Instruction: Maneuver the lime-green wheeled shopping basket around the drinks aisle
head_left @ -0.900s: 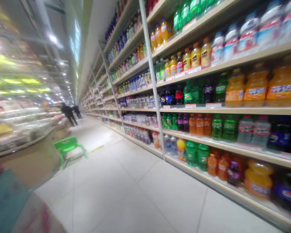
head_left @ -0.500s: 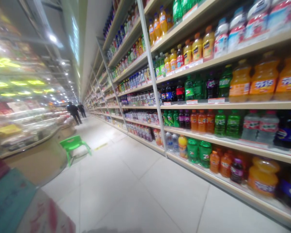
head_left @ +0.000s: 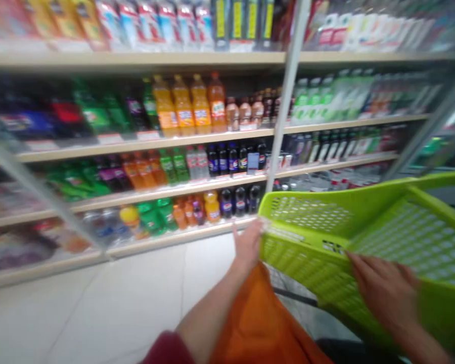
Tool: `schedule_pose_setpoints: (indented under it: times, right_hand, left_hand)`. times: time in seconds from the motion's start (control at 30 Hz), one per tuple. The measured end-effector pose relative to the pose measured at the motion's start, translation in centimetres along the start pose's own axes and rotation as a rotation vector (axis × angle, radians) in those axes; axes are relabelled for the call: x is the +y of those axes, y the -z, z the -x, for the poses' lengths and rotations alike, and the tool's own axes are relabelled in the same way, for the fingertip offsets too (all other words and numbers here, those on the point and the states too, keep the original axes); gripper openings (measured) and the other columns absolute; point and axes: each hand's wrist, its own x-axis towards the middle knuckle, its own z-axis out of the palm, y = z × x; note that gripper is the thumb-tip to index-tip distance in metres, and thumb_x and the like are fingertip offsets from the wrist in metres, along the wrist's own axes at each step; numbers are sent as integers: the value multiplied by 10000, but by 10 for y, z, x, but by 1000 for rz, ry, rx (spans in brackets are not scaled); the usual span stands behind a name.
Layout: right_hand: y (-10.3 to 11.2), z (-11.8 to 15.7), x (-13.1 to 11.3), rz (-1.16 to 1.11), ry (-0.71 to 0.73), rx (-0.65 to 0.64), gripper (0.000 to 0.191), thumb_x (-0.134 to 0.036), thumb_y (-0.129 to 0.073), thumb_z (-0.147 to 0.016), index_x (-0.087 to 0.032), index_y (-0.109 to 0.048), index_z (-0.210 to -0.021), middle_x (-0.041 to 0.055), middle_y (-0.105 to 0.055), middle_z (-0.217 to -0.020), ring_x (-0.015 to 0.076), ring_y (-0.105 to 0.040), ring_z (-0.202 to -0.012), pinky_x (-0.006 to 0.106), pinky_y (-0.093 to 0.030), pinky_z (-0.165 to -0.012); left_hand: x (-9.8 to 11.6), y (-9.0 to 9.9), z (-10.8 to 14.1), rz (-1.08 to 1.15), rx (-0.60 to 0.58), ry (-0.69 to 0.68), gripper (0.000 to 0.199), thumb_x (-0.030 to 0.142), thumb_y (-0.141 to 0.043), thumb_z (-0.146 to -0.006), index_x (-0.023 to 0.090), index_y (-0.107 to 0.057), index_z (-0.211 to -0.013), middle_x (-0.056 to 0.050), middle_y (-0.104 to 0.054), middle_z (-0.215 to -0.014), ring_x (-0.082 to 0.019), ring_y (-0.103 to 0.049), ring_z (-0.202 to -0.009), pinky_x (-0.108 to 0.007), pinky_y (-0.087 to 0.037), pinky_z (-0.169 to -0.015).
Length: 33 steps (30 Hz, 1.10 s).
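Note:
A lime-green plastic shopping basket [head_left: 307, 242] with perforated sides fills the right of the view, tilted. My left hand [head_left: 248, 245] is at its near left corner, closed on the rim with one finger sticking up; its other fingers are partly hidden. My right hand [head_left: 390, 288] is closed over the near rim farther right, its fingertips hidden by the hand and the rim. The inner walls of the basket show, but its bottom is mostly out of sight. Below my hands hangs orange cloth [head_left: 250, 313] from my clothing.
Shelves [head_left: 174, 141] of bottled drinks run across the view, split by a grey upright post [head_left: 284, 96]. Pale tiled floor [head_left: 136, 283] lies between me and the shelves. A dark bar [head_left: 296, 297] shows beneath the basket.
My view has swung right and down, from along the aisle to facing the shelves. The green chair and distant people have left view; both hands and the green basket have come in.

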Motion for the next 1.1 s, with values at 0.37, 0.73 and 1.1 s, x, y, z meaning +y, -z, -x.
schedule_pose_setpoints:
  times: [0.37, 0.73, 1.1]
  right_hand:
    - [-19, -26, -31, 161, -75, -197, 200, -184, -478, -873, -200, -666, -942, 20, -698, -863, 159, -563, -785, 310, -296, -791]
    - [20, -16, -6, 190, -102, -260, 412, -158, -439, -788, -128, -545, -1185, 102, -579, -1216, 267, -424, -1199, 474, -109, -1067]
    - [16, -19, -9, 121, -123, -362, 526, -155, -440, -740, -98, -476, -1262, 128, -506, -1297, 272, -375, -1233, 482, -76, -1079]
  left_hand:
    - [40, -36, -24, -4, -3, -141, 363, 158, -377, -866, 272, -542, -1168, -43, -568, -1251, -187, -508, -1171, -542, -59, -1097]
    - [55, -38, -30, -112, -24, -98, 377, 194, -332, -894, 272, -510, -1217, -37, -509, -1312, -171, -448, -1228, -515, -39, -1107]
    - [63, -33, -27, -145, -76, -83, 403, 192, -316, -895, 290, -484, -1247, -23, -470, -1347, -178, -414, -1257, -512, -29, -1109]
